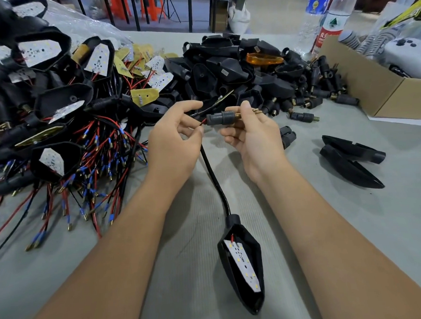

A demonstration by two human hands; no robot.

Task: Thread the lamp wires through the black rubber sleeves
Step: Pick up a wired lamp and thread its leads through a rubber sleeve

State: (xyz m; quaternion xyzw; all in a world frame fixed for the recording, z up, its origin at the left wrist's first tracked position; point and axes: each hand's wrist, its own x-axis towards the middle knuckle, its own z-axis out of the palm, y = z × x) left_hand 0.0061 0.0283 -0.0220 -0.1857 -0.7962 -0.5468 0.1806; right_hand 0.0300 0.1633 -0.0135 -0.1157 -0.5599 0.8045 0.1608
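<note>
Fingers of the right hand [252, 137] pinch a rubber sleeve [220, 117]; left hand [176, 139] fingers pinch its wires [203, 122].

A: Free room? Bare worktop [344, 225] near the front edge, both outer sides of the forearms, open strip between them.

B: That strip's partly taken. Lamp [240, 263] lies in it, its black cable [214, 178] running up to the hands.

A: Left side?

B: Blocked. Wire tangle [89, 171] and wired-lamp heap [40, 95] spread nearly to the left hand [172, 142].

A: Behind the hands?

B: Housing pile [226, 64], sleeves [323, 83] scattered to its right. No way through.

A: Right?

B: Two housings [350, 158] lie near the right hand [250, 134], open gap between. Box [382, 89] closes the far right corner, bottles [328, 14] behind it.
</note>
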